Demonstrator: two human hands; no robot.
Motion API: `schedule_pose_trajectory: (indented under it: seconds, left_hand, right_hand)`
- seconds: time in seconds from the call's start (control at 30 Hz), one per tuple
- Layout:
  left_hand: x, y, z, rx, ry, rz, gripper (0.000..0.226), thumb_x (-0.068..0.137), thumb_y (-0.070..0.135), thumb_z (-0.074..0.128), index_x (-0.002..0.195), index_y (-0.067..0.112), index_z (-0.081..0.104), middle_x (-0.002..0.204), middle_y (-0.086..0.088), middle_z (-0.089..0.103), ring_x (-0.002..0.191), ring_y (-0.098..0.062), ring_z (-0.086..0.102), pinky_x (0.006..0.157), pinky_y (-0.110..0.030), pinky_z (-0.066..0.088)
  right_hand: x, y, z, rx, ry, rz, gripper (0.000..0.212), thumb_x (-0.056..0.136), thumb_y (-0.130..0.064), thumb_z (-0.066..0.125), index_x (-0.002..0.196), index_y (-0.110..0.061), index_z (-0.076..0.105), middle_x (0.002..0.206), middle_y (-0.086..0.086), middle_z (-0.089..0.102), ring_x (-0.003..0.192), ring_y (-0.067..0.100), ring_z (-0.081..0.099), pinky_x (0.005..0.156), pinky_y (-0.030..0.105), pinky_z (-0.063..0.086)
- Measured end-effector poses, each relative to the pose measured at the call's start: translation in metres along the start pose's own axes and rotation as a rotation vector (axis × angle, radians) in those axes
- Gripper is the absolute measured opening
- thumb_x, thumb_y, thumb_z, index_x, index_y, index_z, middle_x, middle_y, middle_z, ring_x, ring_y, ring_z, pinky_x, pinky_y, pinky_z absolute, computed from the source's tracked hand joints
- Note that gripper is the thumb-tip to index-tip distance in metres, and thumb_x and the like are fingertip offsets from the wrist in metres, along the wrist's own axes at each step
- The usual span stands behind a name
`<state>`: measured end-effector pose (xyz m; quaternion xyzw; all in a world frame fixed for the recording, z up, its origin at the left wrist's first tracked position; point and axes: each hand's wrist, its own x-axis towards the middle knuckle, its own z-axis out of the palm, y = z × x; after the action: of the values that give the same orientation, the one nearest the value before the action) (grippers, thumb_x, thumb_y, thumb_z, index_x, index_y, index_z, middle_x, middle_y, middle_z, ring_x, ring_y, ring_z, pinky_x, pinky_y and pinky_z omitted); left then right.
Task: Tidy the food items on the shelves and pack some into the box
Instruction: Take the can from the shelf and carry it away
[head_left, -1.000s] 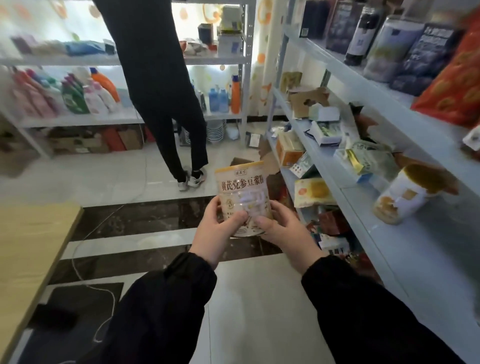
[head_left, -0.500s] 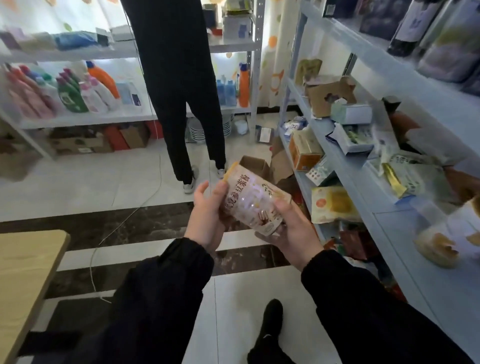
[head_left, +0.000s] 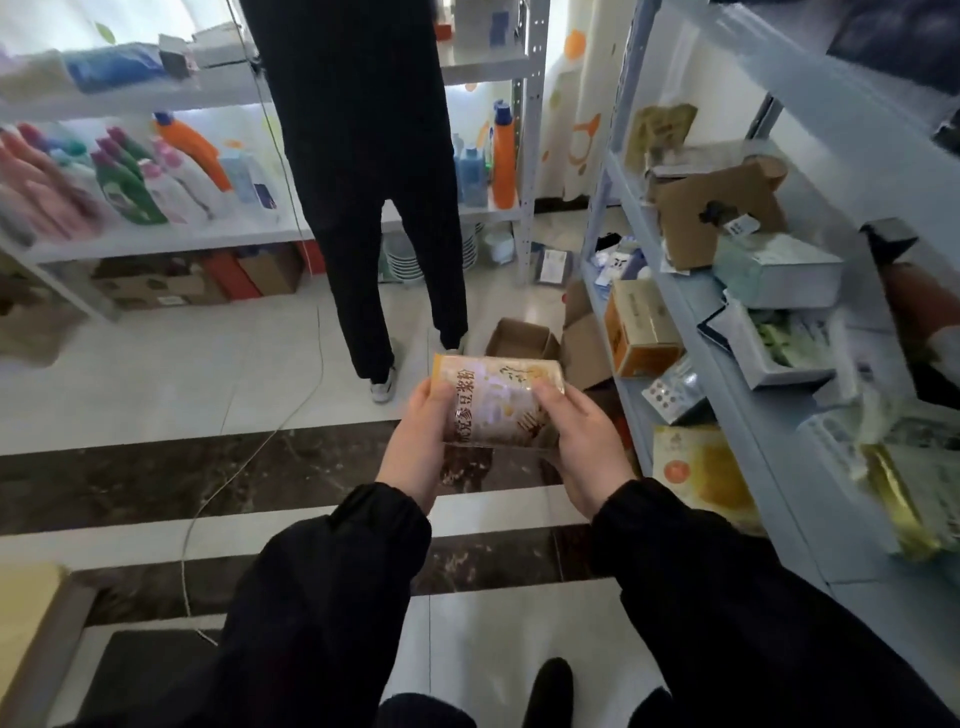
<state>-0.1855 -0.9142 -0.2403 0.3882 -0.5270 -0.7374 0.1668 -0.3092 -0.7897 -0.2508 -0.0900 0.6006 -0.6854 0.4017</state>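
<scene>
With left hand (head_left: 418, 447) and right hand (head_left: 584, 449) clasping the ends of a cream-and-gold cylindrical tin (head_left: 498, 410) tipped sideways over the floor, short of the open brown cardboard box (head_left: 519, 338) farther ahead: likely early going, pale blue metal shelves (head_left: 883, 623) at right cluttered, tin not yet packed.

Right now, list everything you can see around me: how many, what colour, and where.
tin: one, cream and yellow, between both hands.
open cardboard box: one, brown, on floor beyond the tin.
orange carton: one, orange, low on right shelving.
yellow packet: one, yellow, low on right shelving, nearer.
detergent bottles: several, green, pink, orange, far left shelf.
other person: one, in black, at that shelf.
left hand: one, grips tin's left side.
right hand: one, grips tin's right side.
</scene>
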Motion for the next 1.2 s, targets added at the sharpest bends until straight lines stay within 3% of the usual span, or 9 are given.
schedule_pose_trajectory:
  seconds: [0.17, 0.33, 0.47, 0.63, 0.77, 0.93, 1.07, 1.13, 1.2]
  left_hand:
    - [0.06, 0.003, -0.018, -0.04, 0.065, -0.046, 0.039, 0.108, 0.046, 0.043, 0.132, 0.022, 0.063, 0.113, -0.004, 0.078, 0.105, -0.02, 0.075, 0.089, -0.038, 0.056]
    - [0.138, 0.02, -0.039, 0.004, 0.107, -0.041, 0.048, 0.094, 0.055, 0.047, 0.128, 0.027, 0.065, 0.11, -0.001, 0.079, 0.103, -0.021, 0.075, 0.097, -0.05, 0.057]
    - [0.216, 0.041, -0.058, -0.01, 0.055, -0.12, 0.058, 0.084, 0.063, 0.052, 0.126, 0.026, 0.07, 0.114, -0.007, 0.078, 0.108, -0.028, 0.074, 0.102, -0.059, 0.054]
    - [0.303, 0.063, -0.062, 0.021, 0.027, -0.152, 0.061, 0.078, 0.064, 0.059, 0.124, 0.026, 0.07, 0.115, -0.003, 0.078, 0.111, -0.024, 0.073, 0.106, -0.052, 0.052]
    - [0.362, 0.073, -0.047, 0.052, -0.009, -0.182, 0.049, 0.084, 0.057, 0.058, 0.12, 0.026, 0.071, 0.114, -0.002, 0.078, 0.111, -0.021, 0.073, 0.107, -0.048, 0.052]
    - [0.445, 0.079, -0.004, 0.182, -0.057, -0.171, 0.059, 0.081, 0.071, 0.05, 0.122, 0.033, 0.07, 0.116, 0.001, 0.077, 0.113, -0.02, 0.072, 0.106, -0.048, 0.052]
    - [0.532, 0.077, 0.027, 0.316, -0.047, -0.204, 0.063, 0.083, 0.074, 0.047, 0.123, 0.031, 0.069, 0.115, -0.002, 0.077, 0.11, -0.025, 0.072, 0.103, -0.054, 0.053]
    - [0.566, 0.083, 0.041, 0.396, -0.033, -0.184, 0.058, 0.091, 0.072, 0.044, 0.123, 0.029, 0.067, 0.111, 0.002, 0.076, 0.107, -0.021, 0.072, 0.098, -0.048, 0.056]
    - [0.597, 0.087, 0.052, 0.447, -0.009, -0.148, 0.039, 0.105, 0.057, 0.04, 0.117, 0.029, 0.063, 0.103, 0.009, 0.071, 0.102, -0.015, 0.069, 0.089, -0.034, 0.053]
  right_hand:
    - [0.062, 0.003, 0.02, -0.028, -0.012, 0.054, 0.032, 0.104, -0.036, 0.06, 0.132, -0.024, 0.068, 0.122, 0.005, 0.076, 0.114, 0.025, 0.072, 0.101, 0.05, 0.057]
    - [0.135, -0.002, 0.057, -0.048, 0.064, 0.113, 0.027, 0.108, -0.029, 0.055, 0.129, -0.02, 0.069, 0.115, 0.007, 0.078, 0.106, 0.024, 0.075, 0.094, 0.05, 0.061]
    - [0.2, -0.016, 0.08, -0.092, 0.125, 0.128, 0.019, 0.106, -0.028, 0.058, 0.118, -0.03, 0.072, 0.114, 0.0, 0.078, 0.107, 0.018, 0.074, 0.098, 0.046, 0.06]
    - [0.272, -0.027, 0.095, -0.087, 0.201, 0.135, 0.024, 0.104, -0.028, 0.058, 0.122, -0.027, 0.073, 0.114, -0.002, 0.078, 0.108, 0.018, 0.074, 0.099, 0.049, 0.059]
    - [0.317, -0.032, 0.087, -0.091, 0.254, 0.173, 0.02, 0.101, -0.031, 0.06, 0.116, -0.035, 0.073, 0.114, -0.005, 0.078, 0.109, 0.016, 0.074, 0.097, 0.044, 0.06]
    - [0.397, -0.045, 0.052, -0.089, 0.289, 0.225, 0.046, 0.073, -0.042, 0.067, 0.119, -0.035, 0.074, 0.116, -0.004, 0.077, 0.111, 0.019, 0.073, 0.099, 0.049, 0.058]
    - [0.477, -0.058, 0.025, -0.06, 0.303, 0.259, 0.037, 0.078, -0.03, 0.064, 0.113, -0.031, 0.074, 0.113, -0.003, 0.078, 0.109, 0.02, 0.073, 0.099, 0.05, 0.059]
    - [0.517, -0.061, 0.014, -0.063, 0.305, 0.295, 0.037, 0.079, -0.027, 0.062, 0.114, -0.031, 0.074, 0.113, -0.003, 0.078, 0.11, 0.02, 0.073, 0.099, 0.05, 0.059]
    - [0.556, -0.06, 0.005, -0.096, 0.292, 0.308, 0.043, 0.079, -0.033, 0.063, 0.12, -0.03, 0.074, 0.115, -0.004, 0.078, 0.111, 0.02, 0.073, 0.097, 0.05, 0.06]
